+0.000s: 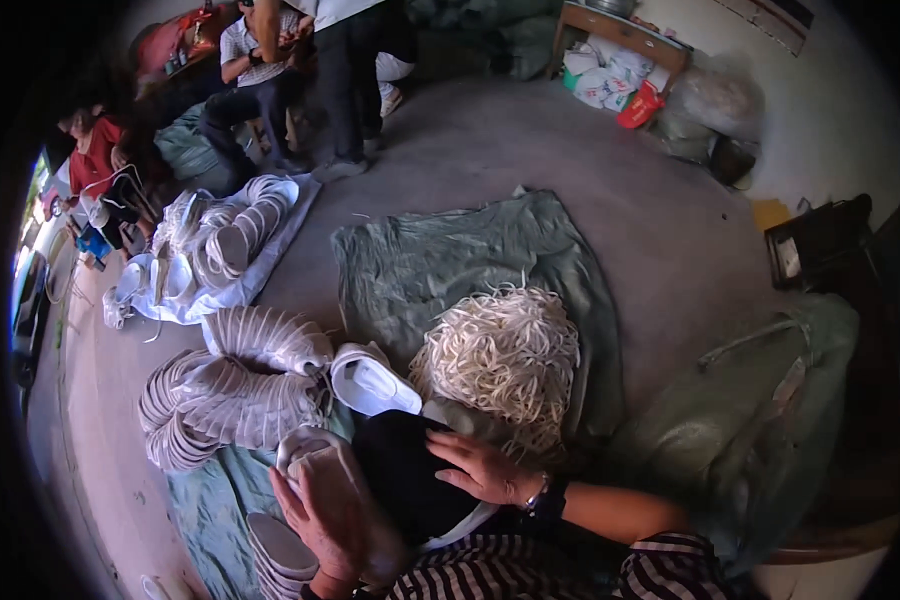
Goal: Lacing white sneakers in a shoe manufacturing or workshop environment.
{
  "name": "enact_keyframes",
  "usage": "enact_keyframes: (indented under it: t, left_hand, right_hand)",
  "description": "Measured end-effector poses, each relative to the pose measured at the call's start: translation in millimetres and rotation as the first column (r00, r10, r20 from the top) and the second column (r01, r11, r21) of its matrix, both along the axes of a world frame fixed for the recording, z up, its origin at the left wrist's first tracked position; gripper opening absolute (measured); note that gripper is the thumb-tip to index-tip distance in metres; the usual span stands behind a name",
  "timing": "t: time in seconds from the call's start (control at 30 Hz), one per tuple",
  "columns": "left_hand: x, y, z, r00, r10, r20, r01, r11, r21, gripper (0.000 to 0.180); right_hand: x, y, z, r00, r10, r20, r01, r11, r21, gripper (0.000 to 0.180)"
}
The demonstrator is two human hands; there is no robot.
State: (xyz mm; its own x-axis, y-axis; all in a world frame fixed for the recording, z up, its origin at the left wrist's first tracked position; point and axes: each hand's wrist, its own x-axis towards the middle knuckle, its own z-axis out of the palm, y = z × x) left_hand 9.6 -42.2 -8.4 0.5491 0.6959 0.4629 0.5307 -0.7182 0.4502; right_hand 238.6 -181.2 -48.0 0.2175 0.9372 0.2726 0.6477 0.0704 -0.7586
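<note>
My left hand (pixel 327 532) is wrapped along the side of a pale fabric shoe upper (pixel 332 462), its fingers against the near-left edge. The upper leans against a black cloth (pixel 402 478) over my lap. My right hand (pixel 485 470) rests palm down on that cloth with fingers stretched and slightly apart, holding nothing. Just past the cloth, a white shoe upper (pixel 372 382) lies with its opening showing. To its right, a big heap of cream laces (pixel 505 360) sits on green sheeting (pixel 435 250). Part of the left hand's grip is hidden.
Curved rows of nested shoe uppers (pixel 245 395) lie at left, with another small stack (pixel 280 550) nearer me. Farther off, more uppers cover a white sheet (pixel 270 280). A green sack (pixel 745 430) slumps at right. Several people are at the far left.
</note>
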Motion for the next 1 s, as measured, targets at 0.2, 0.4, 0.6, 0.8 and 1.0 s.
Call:
enact_keyframes:
  t: [0.2,0.4,0.6,0.8,1.0]
  left_hand:
    - [40.7,-1.2,-10.9,0.994,-0.053,-0.095,0.052,0.999,-0.01,0.069]
    - [46.3,1.0,-5.9,0.992,-0.058,-0.109,0.044,0.992,-0.122,0.076]
    - [35.7,-0.2,-1.2,0.996,-0.02,-0.089,0.014,0.998,-0.067,0.076]
    - [33.7,-11.2,-0.9,0.992,-0.072,-0.1,0.088,0.983,0.16,0.068]
    - [54.9,-60.0,65.5,0.581,-0.754,0.308,0.737,0.326,-0.593,0.044]
  right_hand:
    - [45.5,-117.6,-142.2,0.934,-0.336,-0.119,0.234,0.829,-0.508,0.024]
    - [87.8,-72.4,-97.9,0.775,-0.472,-0.419,0.309,0.863,-0.4,0.018]
    - [42.3,-60.0,-25.9,0.9,0.042,-0.433,-0.224,0.898,-0.379,0.053]
    - [49.8,-88.9,27.3,0.936,0.291,-0.196,-0.351,0.77,-0.533,0.036]
    - [11.4,-57.0,96.5,0.749,0.289,-0.596,-0.498,0.839,-0.218,0.023]
